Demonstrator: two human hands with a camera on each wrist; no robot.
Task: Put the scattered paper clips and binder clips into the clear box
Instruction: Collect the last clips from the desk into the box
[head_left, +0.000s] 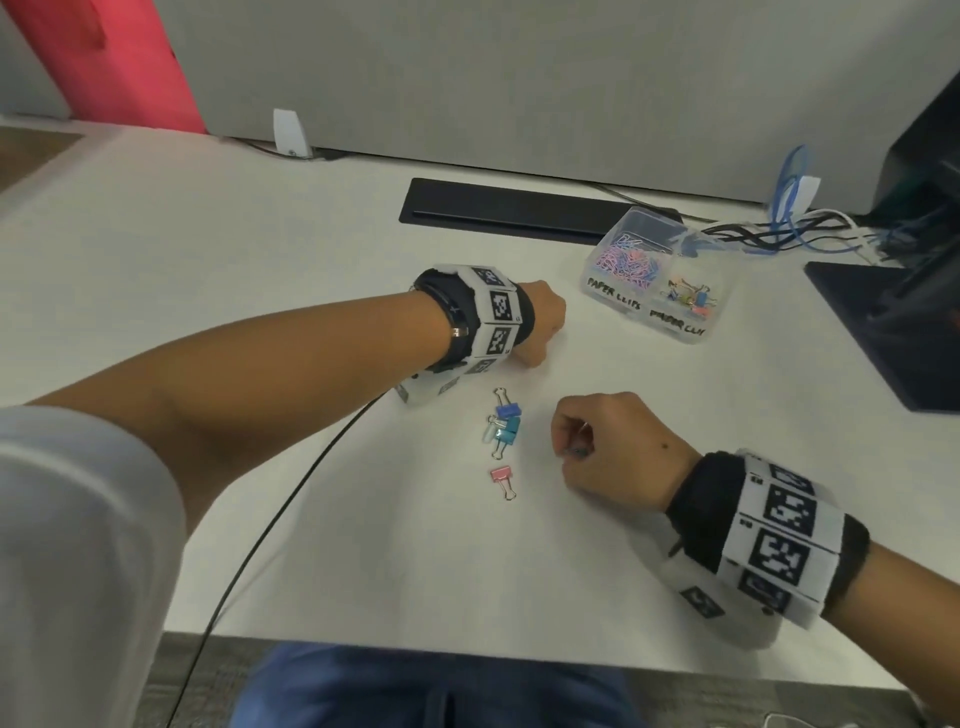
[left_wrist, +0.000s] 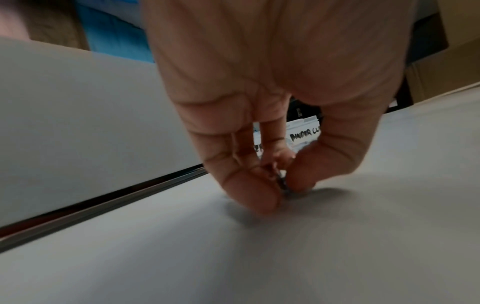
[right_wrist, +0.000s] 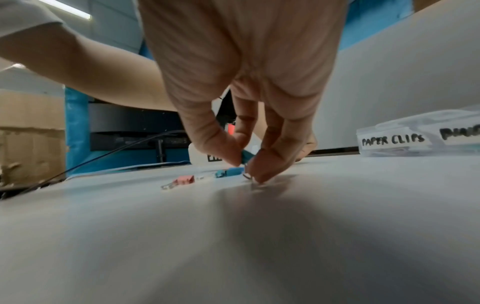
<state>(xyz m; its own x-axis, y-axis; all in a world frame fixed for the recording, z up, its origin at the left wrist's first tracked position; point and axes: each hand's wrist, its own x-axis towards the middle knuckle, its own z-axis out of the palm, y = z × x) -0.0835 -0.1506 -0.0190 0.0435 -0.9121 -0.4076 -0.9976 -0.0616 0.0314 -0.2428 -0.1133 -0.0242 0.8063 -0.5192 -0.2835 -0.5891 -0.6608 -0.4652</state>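
Note:
The clear box (head_left: 615, 296) stands at the back right, labelled for paper clips and binder clips, with clips in both halves. My left hand (head_left: 543, 322) rests just left of it, fingertips down on the table, pinching a small dark clip (left_wrist: 281, 183). Nearer the front, my right hand (head_left: 571, 447) pinches a teal binder clip (right_wrist: 245, 157) between thumb and fingers, low over the table. Loose on the table left of it lie a blue binder clip (head_left: 506, 410), a teal binder clip (head_left: 504, 431) and a pink binder clip (head_left: 501, 475).
A black cable slot (head_left: 509, 210) runs along the back of the white table. Tangled cables (head_left: 789, 234) and a black monitor base (head_left: 893, 332) fill the right side. A thin black cord (head_left: 291, 493) crosses the table toward the front edge.

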